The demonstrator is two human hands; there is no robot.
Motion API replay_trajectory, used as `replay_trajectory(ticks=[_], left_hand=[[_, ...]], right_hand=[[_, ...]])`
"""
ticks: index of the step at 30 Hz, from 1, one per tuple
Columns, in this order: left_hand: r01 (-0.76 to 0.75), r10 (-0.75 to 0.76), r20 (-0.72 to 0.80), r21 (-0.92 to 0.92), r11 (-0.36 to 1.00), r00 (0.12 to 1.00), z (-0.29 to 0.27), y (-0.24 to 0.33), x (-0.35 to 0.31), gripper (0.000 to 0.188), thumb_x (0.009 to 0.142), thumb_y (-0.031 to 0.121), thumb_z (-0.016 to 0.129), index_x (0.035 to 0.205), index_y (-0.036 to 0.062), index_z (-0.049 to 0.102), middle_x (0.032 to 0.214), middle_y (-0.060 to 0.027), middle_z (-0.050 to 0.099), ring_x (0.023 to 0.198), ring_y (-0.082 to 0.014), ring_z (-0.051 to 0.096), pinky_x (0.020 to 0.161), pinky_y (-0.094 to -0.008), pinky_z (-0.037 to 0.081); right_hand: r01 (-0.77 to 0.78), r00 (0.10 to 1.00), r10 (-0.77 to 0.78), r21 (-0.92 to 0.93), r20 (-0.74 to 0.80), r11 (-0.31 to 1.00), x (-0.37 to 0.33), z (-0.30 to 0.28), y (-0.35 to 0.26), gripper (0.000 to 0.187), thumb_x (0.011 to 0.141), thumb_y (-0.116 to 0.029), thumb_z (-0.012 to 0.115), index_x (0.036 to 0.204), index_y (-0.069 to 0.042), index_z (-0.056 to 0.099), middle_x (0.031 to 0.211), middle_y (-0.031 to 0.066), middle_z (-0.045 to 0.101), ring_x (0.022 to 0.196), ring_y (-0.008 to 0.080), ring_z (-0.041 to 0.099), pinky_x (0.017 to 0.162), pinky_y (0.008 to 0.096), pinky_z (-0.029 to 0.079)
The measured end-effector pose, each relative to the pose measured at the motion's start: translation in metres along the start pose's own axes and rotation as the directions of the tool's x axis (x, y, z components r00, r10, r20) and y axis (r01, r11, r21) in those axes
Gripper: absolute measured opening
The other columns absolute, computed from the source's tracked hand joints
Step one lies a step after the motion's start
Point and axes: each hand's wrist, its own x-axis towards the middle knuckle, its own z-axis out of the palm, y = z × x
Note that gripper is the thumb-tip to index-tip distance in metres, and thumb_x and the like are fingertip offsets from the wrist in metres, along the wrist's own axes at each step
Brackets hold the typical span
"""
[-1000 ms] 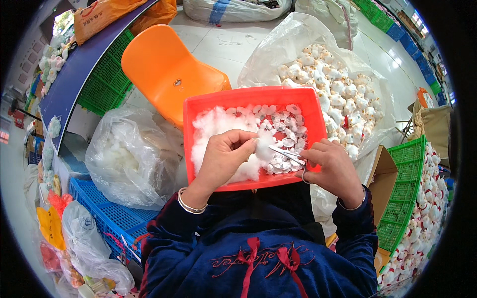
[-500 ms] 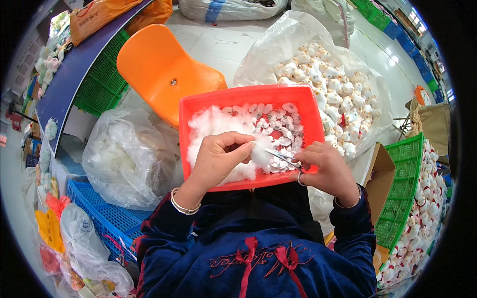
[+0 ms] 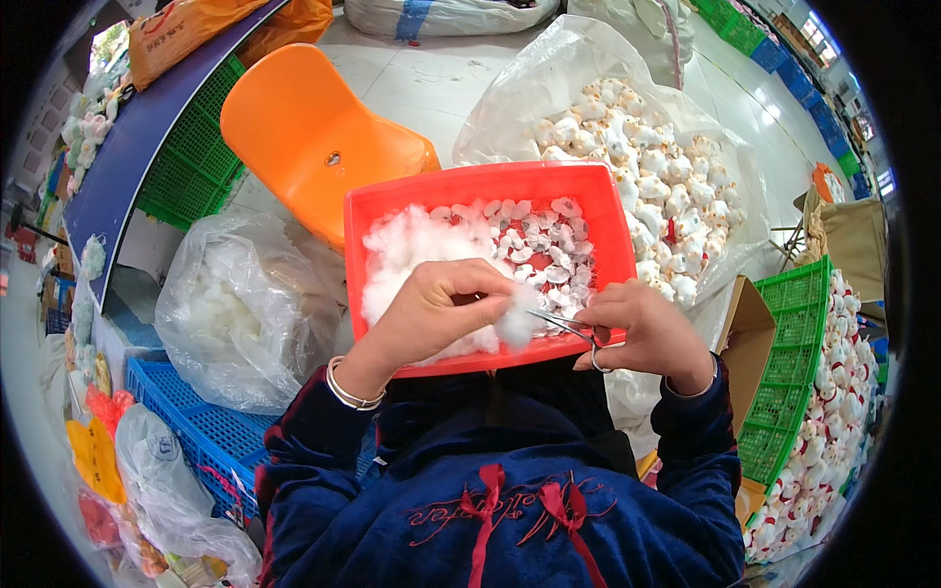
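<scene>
My left hand [image 3: 441, 306] is closed, thumb against fingers, at a tuft of white fibre stuffing [image 3: 517, 323] above the red tray [image 3: 619, 235]. Whether a small piece sits inside the pinch is hidden by the fingers. In my right hand [image 3: 642, 328] are slim silver forceps [image 3: 595, 355] with scissor-style loops. Their narrow tips point left and reach the tuft's edge. Beneath my hands, the tray's left part holds a heap of loose stuffing [image 3: 417, 245]. Several small whitish pieces [image 3: 559, 257] lie at its right.
An orange chair [image 3: 314, 137] stands behind the tray at left. Beyond the tray's right side, a clear bag [image 3: 500, 108] holds several white stuffed pieces [image 3: 676, 186]. To the left are a bag of stuffing [image 3: 245, 304] and blue crate [image 3: 211, 421]; a green crate [image 3: 784, 363] stands right.
The forceps have drawn slightly back from the tuft, and their loops now show more below my right fingers. My left hand keeps its pinch. The whole view has shifted slightly.
</scene>
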Motion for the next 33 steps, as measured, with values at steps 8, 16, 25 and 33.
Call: replay_trajectory(ticks=[8, 16, 25, 33], left_hand=[[0.193, -0.243, -0.258, -0.205, 0.959, 0.935, -0.002, -0.022, -0.002, 0.018, 0.095, 0.007, 0.07, 0.107, -0.0056, 0.074, 0.087, -0.0042, 0.072, 0.072, -0.0081, 0.065, 0.067, -0.0236, 0.053], [0.172, -0.25, -0.266, -0.282, 0.944, 0.931, 0.007, -0.016, -0.002, 0.018, 0.098, 0.01, 0.07, 0.108, -0.0055, 0.074, 0.083, -0.0032, 0.07, 0.068, -0.0073, 0.061, 0.063, -0.0232, 0.05], [0.157, -0.198, -0.227, -0.184, 0.97, 0.954, 0.012, -0.011, -0.003, 0.018, 0.099, 0.009, 0.069, 0.109, -0.0057, 0.075, 0.083, -0.0051, 0.071, 0.069, -0.0092, 0.064, 0.064, -0.0237, 0.052], [0.191, -0.235, -0.209, -0.208, 0.959, 0.949, 0.008, -0.022, 0.002, 0.01, 0.097, 0.005, 0.066, 0.101, -0.0022, 0.07, 0.082, -0.0037, 0.068, 0.065, -0.0092, 0.063, 0.061, -0.0236, 0.053]], right_hand=[[-0.087, 0.971, 0.021, -0.271, -0.238, 0.959, -0.008, -0.006, -0.019, 0.056, 0.066, -0.021, 0.089, 0.116, -0.005, 0.07, 0.104, 0.0119, 0.066, 0.105, 0.0331, 0.06, 0.091, 0.0429, 0.049], [-0.124, 0.966, 0.015, -0.408, -0.26, 0.905, 0.003, 0.007, -0.026, 0.049, 0.066, -0.021, 0.086, 0.112, -0.011, 0.071, 0.1, 0.0054, 0.064, 0.104, 0.0272, 0.058, 0.086, 0.0403, 0.043], [-0.104, 0.985, 0.046, -0.349, -0.169, 0.931, 0.001, 0.001, -0.026, 0.036, 0.073, -0.02, 0.083, 0.106, -0.011, 0.074, 0.091, 0.0061, 0.066, 0.095, 0.0263, 0.062, 0.083, 0.0418, 0.045], [-0.117, 0.983, 0.07, -0.292, -0.169, 0.949, 0.002, 0.005, -0.018, 0.045, 0.074, -0.019, 0.083, 0.115, -0.008, 0.07, 0.104, 0.0091, 0.066, 0.108, 0.0303, 0.06, 0.092, 0.0422, 0.046]])
